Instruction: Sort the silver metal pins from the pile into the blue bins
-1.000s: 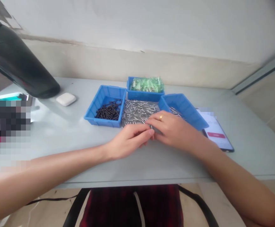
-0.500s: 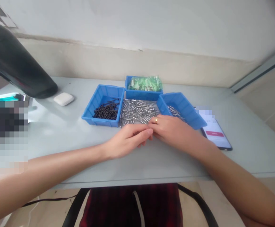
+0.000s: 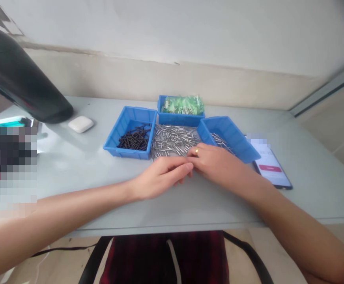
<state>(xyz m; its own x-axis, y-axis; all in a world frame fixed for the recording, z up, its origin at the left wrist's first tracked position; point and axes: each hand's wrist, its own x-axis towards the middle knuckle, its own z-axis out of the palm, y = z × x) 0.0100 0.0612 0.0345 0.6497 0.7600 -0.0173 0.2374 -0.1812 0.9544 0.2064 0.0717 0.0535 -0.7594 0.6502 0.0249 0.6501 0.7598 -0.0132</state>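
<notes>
My left hand and my right hand, with a gold ring on one finger, meet at the fingertips just in front of a loose pile of thin silver metal pins. Both hands are closed, fingers curled together. Whatever they hold, if anything, is hidden behind the knuckles. Left of the pile, a blue bin holds dark screws. Beyond my right hand, another blue bin contains several silver pins, partly covered by the hand. A third blue bin at the back carries a green plastic bag of small metal parts.
A phone with a lit screen lies by the right bin. To the left are a white earbud case and a large dark bottle. The wall bounds the table at the back. Part of the far left is pixelated.
The whole view has shifted very slightly. Both hands stay together in the same place, with no clear movement of the bins or pins.
</notes>
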